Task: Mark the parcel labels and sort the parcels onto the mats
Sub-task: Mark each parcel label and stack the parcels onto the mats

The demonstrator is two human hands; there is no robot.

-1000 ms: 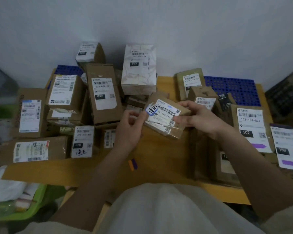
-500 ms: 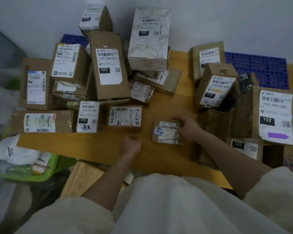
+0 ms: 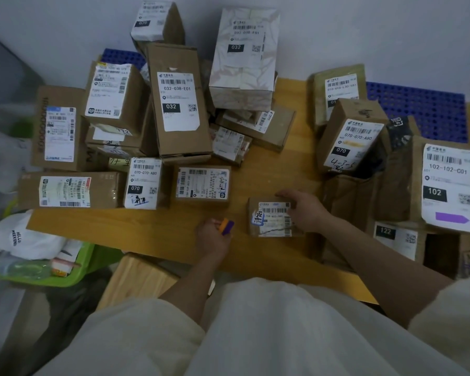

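the small parcel (image 3: 270, 218) lies flat on the wooden table (image 3: 152, 229), label up, near the front edge and just left of the torn brown packaging (image 3: 347, 196). the right hand (image 3: 305, 210) rests on the parcel's right side, fingers curled over its far right corner and thumb along the near edge, so the box sits partly under the palm with its label mostly uncovered. the left hand (image 3: 215, 237) is just to the parcel's left, apart from it, knuckles on the table, fingers closed round an orange and purple marker (image 3: 225, 226) that sticks out toward the box. behind them more labelled parcels crowd the table, one marked 070 (image 3: 144, 183) at the left, and a blue mat (image 3: 418, 112) shows at the back right.
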